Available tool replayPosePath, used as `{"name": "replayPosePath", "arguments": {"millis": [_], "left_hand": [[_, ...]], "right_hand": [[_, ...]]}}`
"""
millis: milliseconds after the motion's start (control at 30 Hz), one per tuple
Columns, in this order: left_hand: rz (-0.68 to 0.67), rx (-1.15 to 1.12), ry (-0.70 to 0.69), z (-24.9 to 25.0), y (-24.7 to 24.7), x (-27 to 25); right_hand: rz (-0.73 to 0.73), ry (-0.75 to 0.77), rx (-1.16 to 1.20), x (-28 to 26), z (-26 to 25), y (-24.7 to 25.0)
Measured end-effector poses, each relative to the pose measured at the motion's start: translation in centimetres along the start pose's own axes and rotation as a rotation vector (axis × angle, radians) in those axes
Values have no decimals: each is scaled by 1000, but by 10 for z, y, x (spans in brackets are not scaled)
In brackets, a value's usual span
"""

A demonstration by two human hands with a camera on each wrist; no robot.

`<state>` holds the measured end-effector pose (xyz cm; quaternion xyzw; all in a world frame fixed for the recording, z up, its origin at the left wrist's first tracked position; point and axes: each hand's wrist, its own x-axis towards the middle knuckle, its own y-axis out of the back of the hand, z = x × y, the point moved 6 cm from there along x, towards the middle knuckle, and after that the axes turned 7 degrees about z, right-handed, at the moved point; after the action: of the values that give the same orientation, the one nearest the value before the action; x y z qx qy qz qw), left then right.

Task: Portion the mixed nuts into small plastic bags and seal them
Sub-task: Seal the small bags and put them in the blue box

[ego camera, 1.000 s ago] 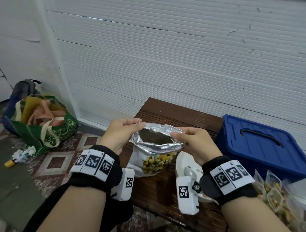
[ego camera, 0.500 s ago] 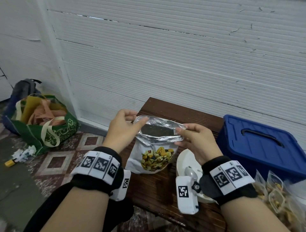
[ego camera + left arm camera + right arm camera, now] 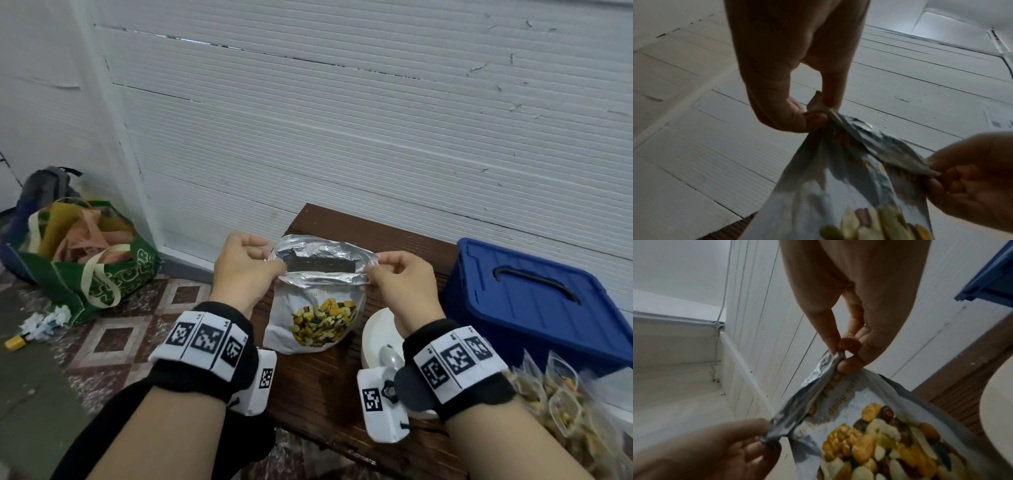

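A white foil pouch of mixed nuts [image 3: 313, 317] hangs above the brown wooden bench [image 3: 318, 387], its silver mouth folded over and pulled wide. My left hand [image 3: 247, 270] pinches the left corner of the mouth between thumb and fingers [image 3: 795, 116]. My right hand [image 3: 394, 279] pinches the right corner [image 3: 840, 352]. The pouch front [image 3: 885, 439] shows a picture of nuts. Several small clear bags filled with nuts [image 3: 561, 407] lie at the bench's right end.
A white bowl [image 3: 380, 334] with a metal spoon [image 3: 390, 356] sits under my right wrist. A blue lidded bin [image 3: 534, 301] stands to the right. A green tote [image 3: 89, 260] and a backpack [image 3: 44, 186] sit on the tiled floor at left. A white wall is behind.
Both hands have raised the pouch off the bench and away from me. The round open mouth has been flattened and stretched sideways, with its top edge folded over.
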<state>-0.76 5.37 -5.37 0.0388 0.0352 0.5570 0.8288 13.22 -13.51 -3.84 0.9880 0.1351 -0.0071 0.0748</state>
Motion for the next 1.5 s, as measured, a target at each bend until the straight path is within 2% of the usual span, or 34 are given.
{"name": "replayPosePath", "arguments": {"millis": [200,267,333,467,533,600,767,933,1133,1300,1500], "left_hand": [[5,160,-159,14,2,-6],[-16,173,-192,16,2,-7],[-40,131,-159,12,3,-4],[-189,-140,90,5,5,1],[-307,-178,103,6,4,0],[-371,-159,46,6,3,-1],[-298,80,-195,8,0,-4],[-245,102,-280,11,0,-3],[-176,30,-226,5,4,3],[-177,18,-162,-1,10,12],[-211,74,-187,-1,13,13]], "right_hand": [[95,209,-192,-7,-16,-2],[102,236,-232,-6,-18,-1],[52,172,-114,-4,-15,-1],[-178,-84,301,0,-4,0],[-269,-124,408,4,2,4],[-323,-109,428,6,7,8],[-270,32,190,13,20,14],[-192,139,128,14,18,15],[-25,139,121,20,18,17],[-36,134,137,24,16,20],[-81,127,123,28,21,17]]}}
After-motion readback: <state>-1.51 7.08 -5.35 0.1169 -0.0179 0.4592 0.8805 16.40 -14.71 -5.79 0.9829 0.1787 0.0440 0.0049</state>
